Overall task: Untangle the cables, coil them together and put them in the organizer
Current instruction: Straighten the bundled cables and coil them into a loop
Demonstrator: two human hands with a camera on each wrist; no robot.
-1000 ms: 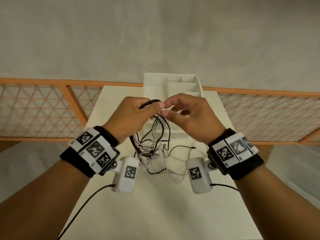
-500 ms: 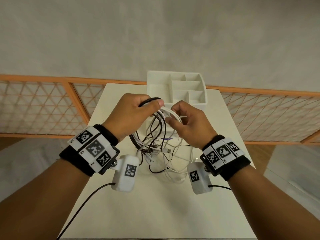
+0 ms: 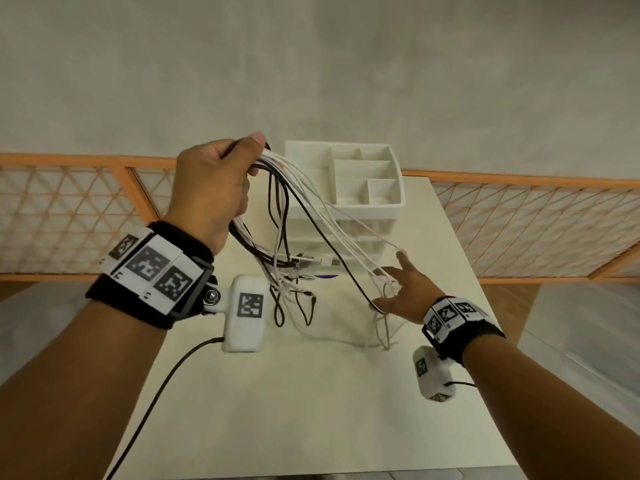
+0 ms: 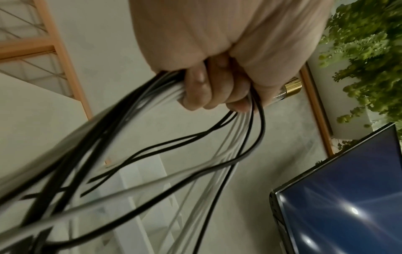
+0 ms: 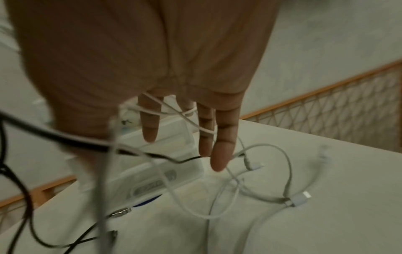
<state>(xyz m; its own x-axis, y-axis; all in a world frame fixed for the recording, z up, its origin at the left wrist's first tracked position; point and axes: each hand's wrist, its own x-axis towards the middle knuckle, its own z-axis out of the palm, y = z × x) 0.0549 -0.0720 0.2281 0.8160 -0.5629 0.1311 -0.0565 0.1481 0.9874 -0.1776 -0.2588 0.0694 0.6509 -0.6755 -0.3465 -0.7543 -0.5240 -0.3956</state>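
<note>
My left hand (image 3: pixel 221 181) is raised above the table's far left and grips a bundle of black and white cables (image 3: pixel 277 209); in the left wrist view the fingers (image 4: pixel 208 92) curl round the strands (image 4: pixel 139 137). From that fist the cables stretch down and right to my right hand (image 3: pixel 398 285), which is low over the table with straight, spread fingers (image 5: pixel 217 141). White strands (image 5: pixel 187 116) thread between those fingers and a black one crosses below the palm. Loose ends and plugs (image 5: pixel 300 199) lie on the table. The white organizer (image 3: pixel 360 181) stands at the far edge.
The cream table (image 3: pixel 311 393) has an orange lattice railing (image 3: pixel 519 223) behind it on both sides. Clear drawers (image 3: pixel 346 233) sit under the organizer's top tray. A dark screen (image 4: pixel 348 197) and green plants (image 4: pixel 365 51) appear in the left wrist view.
My left hand has lifted the bundle up and to the left. My right hand has let go near the top, dropped down to the right and opened, drawing strands out taut between the hands.
</note>
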